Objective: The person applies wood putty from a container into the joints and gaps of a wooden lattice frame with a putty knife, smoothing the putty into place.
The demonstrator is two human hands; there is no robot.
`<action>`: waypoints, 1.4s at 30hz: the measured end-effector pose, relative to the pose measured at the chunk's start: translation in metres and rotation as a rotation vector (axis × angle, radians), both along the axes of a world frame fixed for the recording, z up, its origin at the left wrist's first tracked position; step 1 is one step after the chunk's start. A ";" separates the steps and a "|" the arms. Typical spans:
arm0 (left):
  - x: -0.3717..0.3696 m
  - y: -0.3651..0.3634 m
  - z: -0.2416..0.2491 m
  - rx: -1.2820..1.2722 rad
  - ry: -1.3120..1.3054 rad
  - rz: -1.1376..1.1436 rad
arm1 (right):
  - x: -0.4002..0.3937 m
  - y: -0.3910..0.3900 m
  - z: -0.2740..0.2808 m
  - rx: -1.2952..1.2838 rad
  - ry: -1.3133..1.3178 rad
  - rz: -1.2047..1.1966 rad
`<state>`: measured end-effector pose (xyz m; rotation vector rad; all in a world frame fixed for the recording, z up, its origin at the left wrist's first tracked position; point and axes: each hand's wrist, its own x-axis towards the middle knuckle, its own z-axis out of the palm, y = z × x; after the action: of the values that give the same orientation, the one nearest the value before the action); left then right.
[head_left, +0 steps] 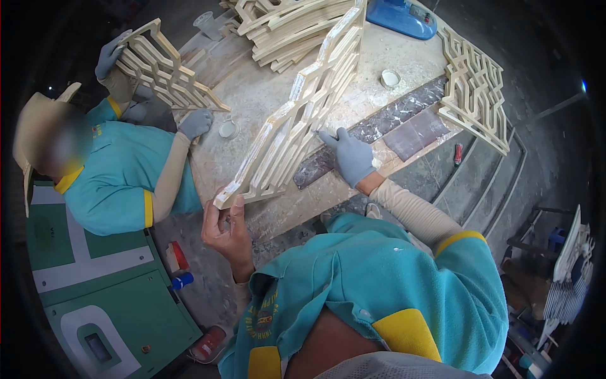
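A long pale wooden lattice panel stands on edge across the dusty worktable. My left hand, bare, grips the panel's near corner at the table's front edge. My right hand wears a grey glove and rests with fingers spread against the panel's right side, low down by the table top. A small white cup sits on the table beyond that hand.
A co-worker in a teal shirt and hat holds another lattice panel at the table's left with gloved hands. More panels are stacked at the back and at the right edge. A blue tool lies at the far side.
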<state>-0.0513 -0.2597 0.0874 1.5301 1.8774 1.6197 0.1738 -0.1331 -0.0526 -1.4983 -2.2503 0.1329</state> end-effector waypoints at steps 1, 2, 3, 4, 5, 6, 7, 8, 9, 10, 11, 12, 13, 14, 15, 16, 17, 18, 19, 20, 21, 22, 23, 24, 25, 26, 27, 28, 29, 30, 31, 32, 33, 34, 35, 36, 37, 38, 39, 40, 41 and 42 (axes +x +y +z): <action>0.001 0.001 0.000 0.003 -0.002 0.002 | 0.000 0.004 0.001 0.003 -0.002 0.002; 0.001 0.002 0.000 0.008 -0.007 -0.002 | 0.000 0.009 0.002 0.022 0.001 -0.026; 0.001 0.001 0.000 0.011 -0.013 -0.006 | 0.001 0.012 0.002 0.039 0.004 -0.056; 0.001 0.001 -0.001 0.013 -0.016 -0.008 | 0.002 0.014 0.000 0.040 0.002 -0.057; 0.000 0.001 -0.002 0.018 -0.008 -0.008 | 0.002 0.017 -0.004 0.063 -0.020 -0.056; -0.001 0.001 -0.003 0.023 0.000 -0.008 | 0.001 0.018 -0.005 0.087 -0.041 -0.055; -0.001 0.002 -0.002 0.026 -0.001 -0.007 | 0.001 0.017 -0.005 0.090 -0.043 -0.053; 0.000 0.001 -0.001 0.016 0.006 -0.009 | 0.001 0.013 -0.004 0.055 -0.049 -0.033; 0.000 0.000 -0.001 0.006 0.014 -0.011 | 0.000 0.008 -0.002 0.020 -0.056 -0.012; 0.000 -0.001 0.000 0.004 0.014 -0.008 | 0.000 0.006 0.002 0.019 -0.056 -0.010; 0.001 -0.001 0.000 0.001 0.028 -0.012 | 0.001 0.004 0.008 -0.017 -0.046 -0.004; 0.001 0.000 0.001 -0.002 0.042 -0.017 | 0.002 0.003 0.011 -0.051 -0.037 0.000; 0.003 0.000 0.002 -0.001 0.040 -0.017 | 0.002 0.009 0.011 -0.050 -0.039 -0.001; 0.004 0.000 0.004 -0.012 0.037 -0.012 | 0.003 0.016 0.009 0.004 -0.037 -0.016; 0.005 -0.002 0.005 -0.025 0.035 -0.007 | 0.003 0.019 0.007 0.056 -0.034 -0.033; 0.004 -0.001 0.004 -0.024 0.036 -0.009 | 0.002 0.018 0.002 0.057 -0.033 -0.035; 0.004 0.000 0.003 -0.014 0.031 -0.011 | 0.002 0.018 -0.003 0.043 -0.037 -0.011; 0.003 0.000 0.003 -0.008 0.025 -0.011 | 0.001 0.016 -0.001 0.027 -0.042 0.014; 0.003 0.000 0.003 -0.008 0.025 -0.012 | 0.001 0.013 0.001 0.027 -0.042 0.014; 0.003 0.000 0.003 -0.016 0.030 -0.012 | 0.001 0.009 0.005 -0.041 -0.053 0.028; 0.003 0.000 0.003 -0.024 0.036 -0.012 | 0.001 0.008 0.009 -0.108 -0.062 0.043; 0.004 0.000 0.004 -0.022 0.037 -0.012 | 0.001 0.012 0.009 -0.106 -0.061 0.043; 0.005 0.000 0.004 -0.022 0.020 -0.007 | 0.002 0.017 0.007 -0.049 -0.032 0.004; 0.006 -0.001 0.005 -0.026 0.003 -0.004 | 0.004 0.019 0.005 0.005 -0.002 -0.037; 0.005 -0.002 0.004 -0.026 0.004 -0.008 | 0.006 0.018 0.002 0.004 -0.002 -0.041; 0.004 -0.002 0.002 -0.026 0.003 -0.010 | 0.009 0.019 -0.002 0.001 -0.025 0.014; 0.003 -0.002 0.002 -0.027 0.003 -0.015 | 0.012 0.018 -0.006 -0.002 -0.046 0.067; 0.004 -0.001 0.003 -0.022 0.004 -0.023 | 0.018 0.019 -0.009 0.002 -0.045 0.058; 0.008 0.000 0.003 -0.002 -0.030 -0.015 | 0.026 0.019 -0.011 -0.101 0.034 0.135; 0.010 0.000 0.004 0.015 -0.066 -0.007 | 0.035 0.018 -0.013 -0.206 0.114 0.210; 0.011 0.000 0.005 0.020 -0.069 -0.016 | 0.049 0.023 -0.010 -0.201 0.111 0.201; 0.012 -0.001 0.007 0.016 -0.076 -0.016 | 0.066 0.032 -0.003 -0.329 0.147 0.124; 0.013 -0.001 0.008 0.013 -0.083 -0.014 | 0.084 0.042 0.008 -0.456 0.183 0.050; 0.011 0.000 0.008 0.018 -0.085 -0.015 | 0.103 0.050 0.029 -0.370 0.131 -0.053; 0.009 -0.001 0.007 -0.003 -0.047 -0.018 | 0.111 0.055 0.070 -0.400 0.018 -0.227; 0.009 -0.001 0.007 -0.025 -0.006 -0.020 | 0.130 0.078 0.055 -0.342 0.000 -0.304; 0.011 -0.001 0.009 -0.025 -0.005 -0.020 | 0.157 0.107 0.039 -0.284 -0.017 -0.381; 0.015 0.000 0.012 -0.041 0.000 -0.044 | 0.175 0.128 0.038 -0.326 -0.031 -0.408; 0.019 0.001 0.013 -0.057 0.006 -0.071 | 0.187 0.143 0.038 -0.368 -0.045 -0.438; 0.021 0.001 0.012 -0.060 0.007 -0.079 | 0.189 0.153 0.036 -0.371 -0.043 -0.445; 0.023 0.003 0.010 -0.058 0.041 -0.076 | 0.189 0.162 0.033 -0.378 -0.104 -0.450; 0.026 0.005 0.008 -0.052 0.075 -0.073 | 0.189 0.171 0.030 -0.382 -0.166 -0.454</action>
<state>-0.0257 -0.2547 0.0959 1.6383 1.8630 1.4903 0.3625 0.0378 -0.0225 -2.2581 -2.0165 0.3228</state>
